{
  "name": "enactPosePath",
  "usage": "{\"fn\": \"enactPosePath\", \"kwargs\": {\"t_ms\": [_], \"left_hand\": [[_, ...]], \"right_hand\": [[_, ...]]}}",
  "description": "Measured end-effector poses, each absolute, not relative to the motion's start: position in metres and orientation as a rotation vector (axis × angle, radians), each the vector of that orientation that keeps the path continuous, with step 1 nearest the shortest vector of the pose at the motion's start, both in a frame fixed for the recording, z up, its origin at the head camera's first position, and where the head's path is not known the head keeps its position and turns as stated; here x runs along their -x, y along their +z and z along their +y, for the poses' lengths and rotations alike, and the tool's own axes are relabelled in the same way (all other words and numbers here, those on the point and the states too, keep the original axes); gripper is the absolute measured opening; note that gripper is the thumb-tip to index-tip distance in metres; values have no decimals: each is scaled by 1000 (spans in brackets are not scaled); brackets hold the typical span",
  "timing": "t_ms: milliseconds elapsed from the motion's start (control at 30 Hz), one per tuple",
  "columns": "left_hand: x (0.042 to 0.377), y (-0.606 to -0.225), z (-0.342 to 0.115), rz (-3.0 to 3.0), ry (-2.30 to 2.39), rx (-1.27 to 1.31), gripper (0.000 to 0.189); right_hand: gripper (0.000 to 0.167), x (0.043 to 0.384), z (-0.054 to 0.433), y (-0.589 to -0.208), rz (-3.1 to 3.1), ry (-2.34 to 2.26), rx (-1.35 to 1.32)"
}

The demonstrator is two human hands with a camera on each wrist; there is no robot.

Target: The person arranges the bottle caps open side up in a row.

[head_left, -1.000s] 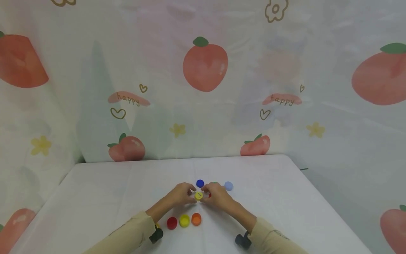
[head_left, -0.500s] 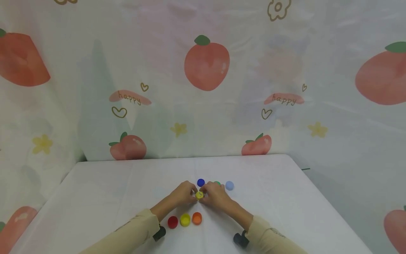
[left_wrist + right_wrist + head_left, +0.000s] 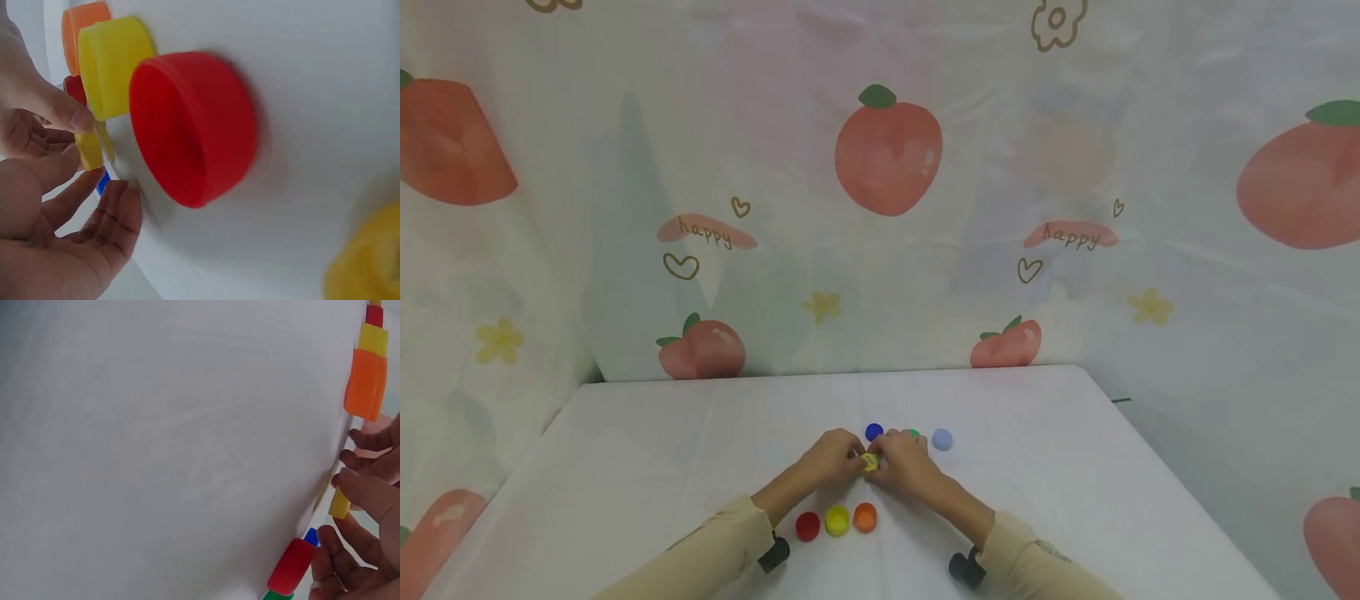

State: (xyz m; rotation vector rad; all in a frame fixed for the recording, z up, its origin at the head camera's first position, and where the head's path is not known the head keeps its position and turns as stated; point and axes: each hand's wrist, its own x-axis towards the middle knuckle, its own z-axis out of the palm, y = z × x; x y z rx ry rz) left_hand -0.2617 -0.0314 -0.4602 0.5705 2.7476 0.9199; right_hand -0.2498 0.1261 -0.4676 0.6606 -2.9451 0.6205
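Holding a small yellow cap [image 3: 869, 462] in the lower middle of the head view, between left grip [image 3: 831, 457] and right grip [image 3: 906, 464]. Pinching with both at once: right thumb and finger on the cap at the right edge of the right wrist view, left thumb and forefinger against the other side at the left edge of the left wrist view. Cannot tell how firmly. Apparently raised just off the counter [image 3: 700, 483], judging by a faint yellow reflection in the left wrist view.

Probably at the step of steadying or adjusting the cap with both hands. Calling, by the look of it, for a light, level pinch on the rim, well matched from both sides.

Facing upward with the round, dark-marked side, toward the head camera. Without any long axis across that round face; flat in build, roughly parallel to the counter, with the short axis near upright. Hard to judge any slight tilt.

Lined up below, left to right: red cup [image 3: 807, 527], yellow cup [image 3: 837, 522], orange cup [image 3: 865, 518]. Set above: blue cap [image 3: 874, 432], partly hidden green cap [image 3: 913, 432], pale blue cap [image 3: 942, 440]. Beside the right fingers, lower right of the right wrist view: second red cup [image 3: 292, 567].
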Motion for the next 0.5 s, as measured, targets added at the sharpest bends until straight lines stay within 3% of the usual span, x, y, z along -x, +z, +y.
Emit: {"fn": "enactPosePath", "kwargs": {"t_ms": [500], "left_hand": [[256, -457, -36, 2676, 1155, -584, 21]], "right_hand": [[27, 243, 135, -463, -2838, 944, -733]]}}
